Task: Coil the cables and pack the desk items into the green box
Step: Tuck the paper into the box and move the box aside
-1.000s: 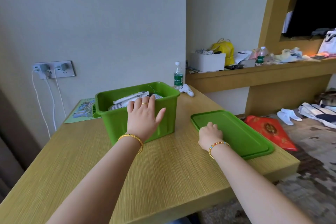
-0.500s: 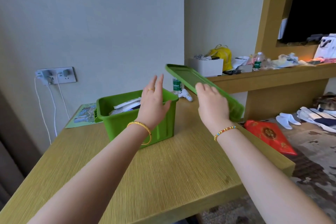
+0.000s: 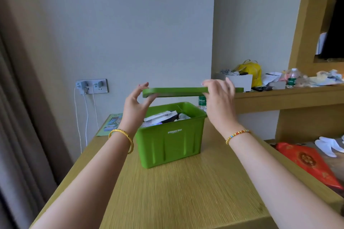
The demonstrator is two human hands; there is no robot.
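Note:
The green box (image 3: 170, 145) stands on the wooden desk (image 3: 186, 191), filled with papers and other desk items (image 3: 163, 117). Its flat green lid (image 3: 178, 92) hovers level a short way above the box's opening. My left hand (image 3: 136, 106) pinches the lid's left end between thumb and fingers. My right hand (image 3: 219, 98) grips the lid towards its right end, and the lid's right tip shows past it.
A wall socket (image 3: 92, 86) with plugged chargers and white cables hanging down is at the left. A leaflet (image 3: 111, 124) lies behind the box, a water bottle (image 3: 202, 102) beyond it. A cluttered shelf (image 3: 279, 95) runs at the right; a red bag (image 3: 307, 163) lies on the floor.
The lid went from lying on the desk at the right to tilted in my right hand, and now hangs level over the box in both hands. My left hand left the box's rim.

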